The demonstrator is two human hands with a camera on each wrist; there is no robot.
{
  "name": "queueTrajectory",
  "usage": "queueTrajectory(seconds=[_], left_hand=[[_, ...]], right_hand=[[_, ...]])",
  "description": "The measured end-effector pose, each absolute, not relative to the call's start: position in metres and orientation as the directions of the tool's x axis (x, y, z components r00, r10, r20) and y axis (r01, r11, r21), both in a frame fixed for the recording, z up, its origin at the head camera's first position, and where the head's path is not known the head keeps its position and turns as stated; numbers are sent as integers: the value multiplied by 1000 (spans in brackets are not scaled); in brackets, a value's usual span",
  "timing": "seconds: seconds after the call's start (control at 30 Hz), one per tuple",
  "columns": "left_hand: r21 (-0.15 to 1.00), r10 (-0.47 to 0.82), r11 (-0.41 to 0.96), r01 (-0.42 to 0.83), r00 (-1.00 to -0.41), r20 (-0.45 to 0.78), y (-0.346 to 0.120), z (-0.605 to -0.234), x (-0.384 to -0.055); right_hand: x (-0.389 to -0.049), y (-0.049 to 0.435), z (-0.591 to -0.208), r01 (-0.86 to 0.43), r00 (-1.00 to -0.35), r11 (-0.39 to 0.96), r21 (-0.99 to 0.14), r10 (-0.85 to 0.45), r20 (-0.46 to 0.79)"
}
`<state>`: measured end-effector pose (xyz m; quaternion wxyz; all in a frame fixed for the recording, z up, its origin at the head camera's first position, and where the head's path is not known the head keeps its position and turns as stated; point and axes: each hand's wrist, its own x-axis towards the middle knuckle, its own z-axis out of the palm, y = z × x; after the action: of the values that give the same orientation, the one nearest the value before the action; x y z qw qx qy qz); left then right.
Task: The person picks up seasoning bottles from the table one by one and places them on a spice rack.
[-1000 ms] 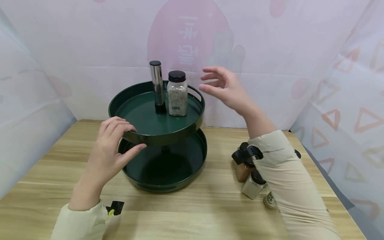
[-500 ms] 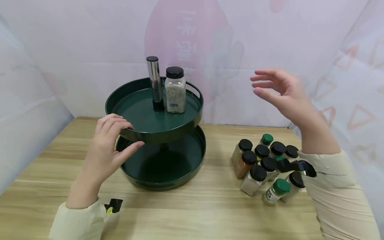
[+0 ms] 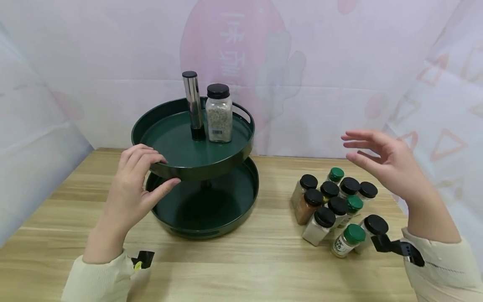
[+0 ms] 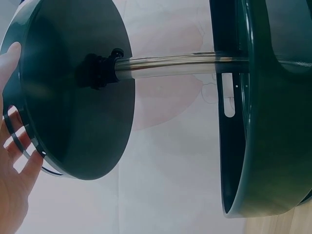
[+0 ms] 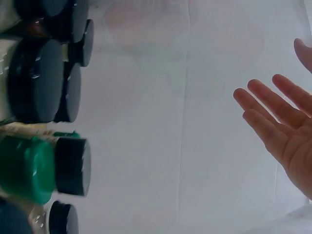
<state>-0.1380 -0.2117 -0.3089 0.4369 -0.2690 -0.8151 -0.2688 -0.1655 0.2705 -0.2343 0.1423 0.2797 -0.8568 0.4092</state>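
Note:
A dark green two-tier round tray rack [image 3: 203, 172] stands on the wooden table, a chrome post [image 3: 194, 105] rising through its upper tier. My left hand [image 3: 132, 180] grips the near left of the upper rim, fingers over the edge and thumb below. The left wrist view shows the upper tier's underside [image 4: 83, 107] with the fingers at its handle slot. Upright on the upper tier, close to the post, is a black-capped spice jar [image 3: 219, 115]. My right hand [image 3: 388, 161] is in the air with spread fingers, holding nothing, above and to the right of several spice jars.
Black-capped and green-capped spice jars stand grouped at the right, among them a green-capped one [image 3: 348, 240] in front and an orange-brown one [image 3: 307, 207]. Behind the table hangs a pale printed cloth [image 3: 143, 54]. The rack's lower tier [image 3: 205, 209] holds no jars.
My right hand has moved right, away from the jar on the upper tier, and lowered beside the grouped jars, which have come into full view. My left hand stays on the rim.

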Motion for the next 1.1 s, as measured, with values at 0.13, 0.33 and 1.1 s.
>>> queueTrajectory(seconds=[0.13,0.33,1.1], left_hand=[[204,205,710,674,-475,856,-211,-309,-139],[205,207,710,674,-478,854,-210,-310,-139],[205,204,715,668,-481,853,-210,-308,-138]], right_hand=[[-156,280,-247,-593,-805,521,-614,-358,473],[-145,304,-273,-534,-842,583,-613,-307,442],[-118,362,-337,-408,-913,703,-582,-314,260]])
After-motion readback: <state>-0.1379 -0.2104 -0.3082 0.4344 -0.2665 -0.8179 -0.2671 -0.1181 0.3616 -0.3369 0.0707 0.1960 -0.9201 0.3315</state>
